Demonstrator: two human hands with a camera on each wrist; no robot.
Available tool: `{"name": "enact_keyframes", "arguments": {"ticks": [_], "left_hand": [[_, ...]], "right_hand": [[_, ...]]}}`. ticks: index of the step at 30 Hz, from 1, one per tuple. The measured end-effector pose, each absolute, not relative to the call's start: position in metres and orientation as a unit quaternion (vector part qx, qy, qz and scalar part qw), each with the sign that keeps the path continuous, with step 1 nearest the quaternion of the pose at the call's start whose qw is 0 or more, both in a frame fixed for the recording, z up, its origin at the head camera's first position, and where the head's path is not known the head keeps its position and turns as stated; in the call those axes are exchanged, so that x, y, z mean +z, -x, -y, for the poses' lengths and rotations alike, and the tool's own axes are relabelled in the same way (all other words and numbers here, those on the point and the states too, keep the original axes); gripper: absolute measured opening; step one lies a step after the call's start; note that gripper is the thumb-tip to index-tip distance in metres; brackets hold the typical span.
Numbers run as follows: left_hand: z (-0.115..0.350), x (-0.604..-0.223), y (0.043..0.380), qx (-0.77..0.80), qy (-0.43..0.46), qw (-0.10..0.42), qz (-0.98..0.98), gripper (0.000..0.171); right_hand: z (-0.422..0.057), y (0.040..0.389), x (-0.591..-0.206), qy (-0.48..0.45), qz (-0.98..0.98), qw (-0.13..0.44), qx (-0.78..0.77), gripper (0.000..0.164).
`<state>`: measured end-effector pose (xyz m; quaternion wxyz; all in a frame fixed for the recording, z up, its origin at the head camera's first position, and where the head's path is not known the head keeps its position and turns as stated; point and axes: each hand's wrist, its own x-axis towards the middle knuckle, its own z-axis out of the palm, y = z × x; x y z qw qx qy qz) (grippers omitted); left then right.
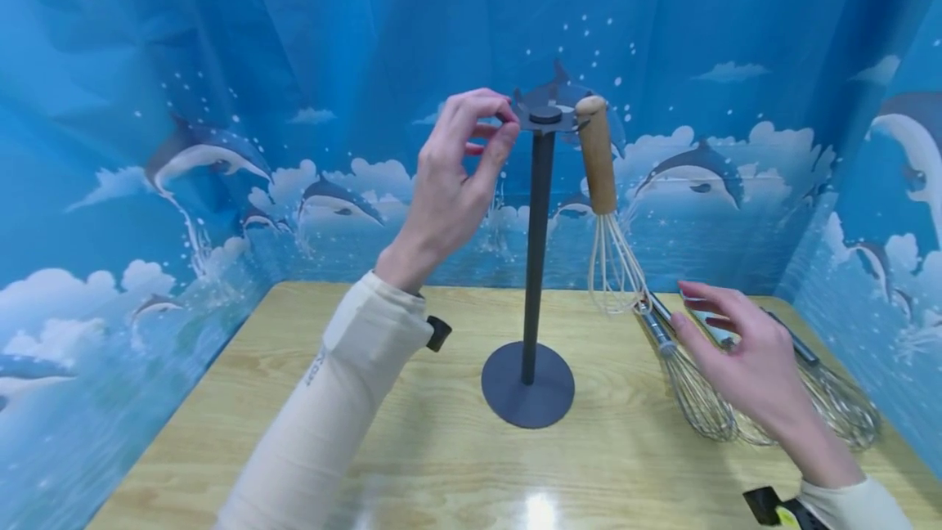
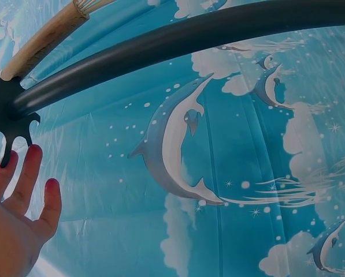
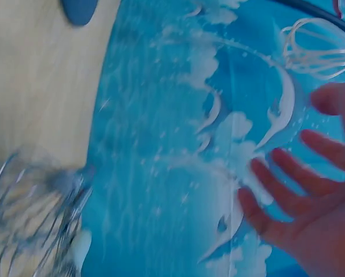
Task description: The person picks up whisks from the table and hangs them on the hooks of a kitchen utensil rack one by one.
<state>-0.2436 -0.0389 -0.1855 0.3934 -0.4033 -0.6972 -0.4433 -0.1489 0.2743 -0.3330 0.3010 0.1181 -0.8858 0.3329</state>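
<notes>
A dark metal stand (image 1: 539, 252) rises from a round base and carries a hooked top plate (image 2: 7, 109). At the plate's left edge, my left hand (image 1: 459, 158) pinches one of the hooks between thumb and fingers. From a hook on the right side hangs a whisk with a wooden handle (image 1: 598, 158) and pale wires, tilted slightly. My right hand (image 1: 751, 350) holds nothing, its fingers spread and loosely bent above several metal whisks (image 1: 699, 399). It appears above the blurred whisks (image 3: 33, 213) in the right wrist view too.
The stand's round base (image 1: 508, 391) rests on a light wooden table (image 1: 441, 448). Behind and on both sides hangs a blue curtain (image 1: 412, 15) printed with dolphins and clouds. The metal whisks lie in a heap on the table's right side.
</notes>
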Motion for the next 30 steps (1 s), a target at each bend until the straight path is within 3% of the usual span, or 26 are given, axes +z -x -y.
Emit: {"name": "enact_keyframes", "arguments": {"ticks": [2,7,9,13,20,30], "left_hand": [[0.039,-0.186,0.244,-0.442,0.404,0.396,0.696,0.020],[0.039,-0.186,0.245,-0.440,0.408,0.406,0.690,0.019],[0.037,-0.186,0.245,-0.441,0.412,0.406,0.686,0.018],[0.034,-0.185,0.245,-0.444,0.420,0.406,0.680,0.019],[0.029,-0.185,0.242,-0.423,0.424,0.430,0.676,0.020],[0.022,-0.185,0.232,-0.337,0.402,0.490,0.696,0.024]], "right_hand": [[-0.286,0.150,-0.340,-0.093,0.924,0.247,0.277,0.042],[-0.316,0.157,-0.362,-0.066,0.987,0.055,0.136,0.056],[-0.324,0.159,-0.370,-0.058,0.993,0.016,0.104,0.057],[-0.333,0.162,-0.382,-0.040,0.997,0.010,0.065,0.059],[-0.330,0.162,-0.390,-0.008,0.999,-0.008,0.051,0.080],[-0.299,0.158,-0.406,-0.022,0.998,0.045,0.037,0.065]]}}
